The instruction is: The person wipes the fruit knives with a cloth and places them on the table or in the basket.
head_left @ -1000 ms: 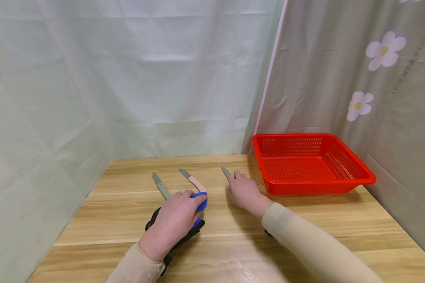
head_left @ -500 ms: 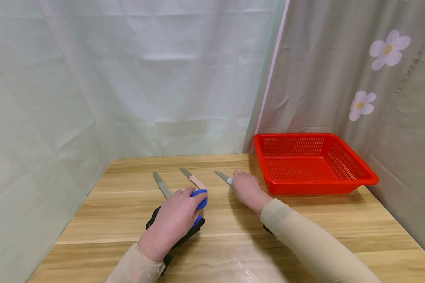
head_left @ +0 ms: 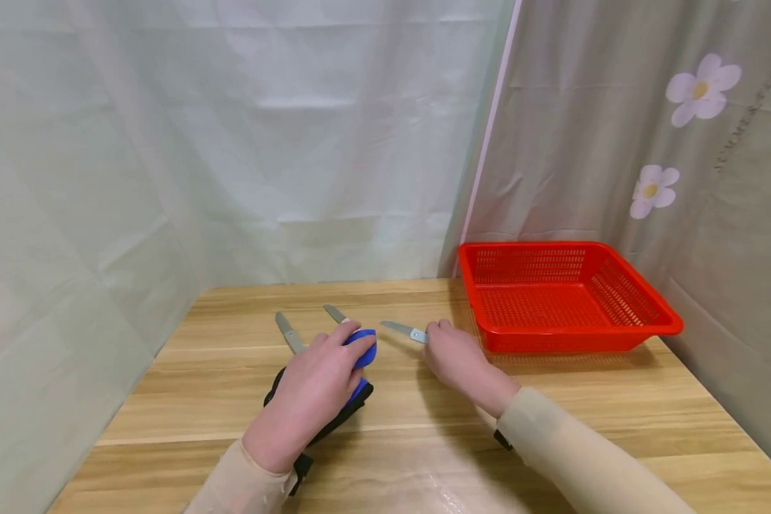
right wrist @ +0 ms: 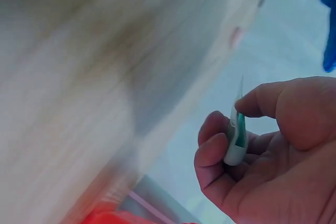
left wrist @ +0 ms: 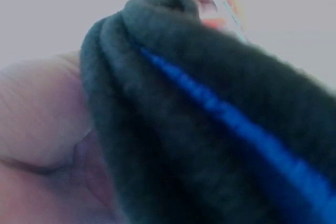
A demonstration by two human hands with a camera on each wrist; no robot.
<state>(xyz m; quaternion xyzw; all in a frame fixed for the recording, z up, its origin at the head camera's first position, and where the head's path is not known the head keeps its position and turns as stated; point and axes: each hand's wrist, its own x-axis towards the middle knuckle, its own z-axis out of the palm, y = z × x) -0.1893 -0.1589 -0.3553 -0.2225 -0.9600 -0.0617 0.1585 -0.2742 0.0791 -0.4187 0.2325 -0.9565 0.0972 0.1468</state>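
My right hand point(head_left: 456, 357) pinches a folding knife point(head_left: 405, 330) by its pale handle, its blade out and pointing left. In the right wrist view, the thumb and curled fingers close around the knife's handle point(right wrist: 236, 153). My left hand point(head_left: 311, 382) grips a bunched black-and-blue cloth point(head_left: 363, 350); in the left wrist view, the dark folds of the cloth point(left wrist: 157, 103) show a blue strip between them. Just beyond the left hand lie a grey knife point(head_left: 288, 332) and a second knife point(head_left: 335, 313), whose pink handle is mostly hidden by the hand.
A red plastic basket point(head_left: 572, 331) with perforated sides stands at the right rear of the wooden table point(head_left: 186, 400). Pale curtains point(head_left: 334, 143) hang behind the table and along both sides.
The knife in my right hand has swung from pointing away to pointing left, showing more blade and handle. My left hand has shifted slightly forward with the cloth, covering the pink handle.
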